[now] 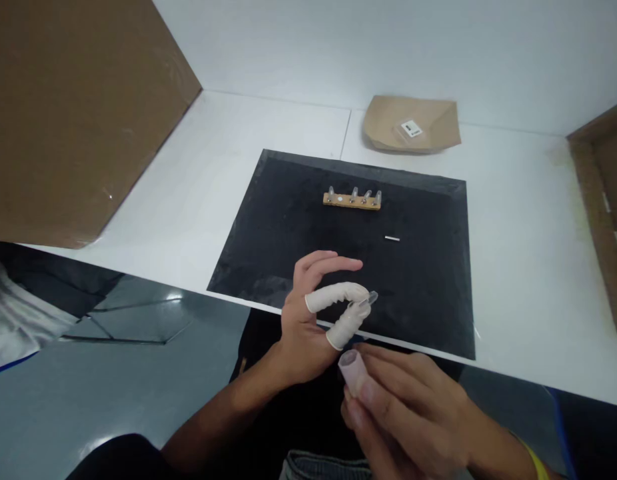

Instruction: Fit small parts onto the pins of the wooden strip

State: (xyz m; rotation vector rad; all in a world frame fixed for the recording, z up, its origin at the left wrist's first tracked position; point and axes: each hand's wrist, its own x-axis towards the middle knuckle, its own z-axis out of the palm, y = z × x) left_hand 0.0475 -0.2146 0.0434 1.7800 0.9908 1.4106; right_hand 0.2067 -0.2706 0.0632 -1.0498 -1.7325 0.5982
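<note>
The left hand (308, 313), thumb and index finger sheathed in white finger cots, pinches a small clear vial (370, 298) at its fingertips above the black mat (288, 227). Just below, the right hand (408, 407) grips a rolled finger cot (352, 371) between closed fingers.

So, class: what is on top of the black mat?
On the black mat lie a small wooden strip holding four clear caps and, nearer, a short white stick. The left hand hides part of the mat's near edge.
</note>
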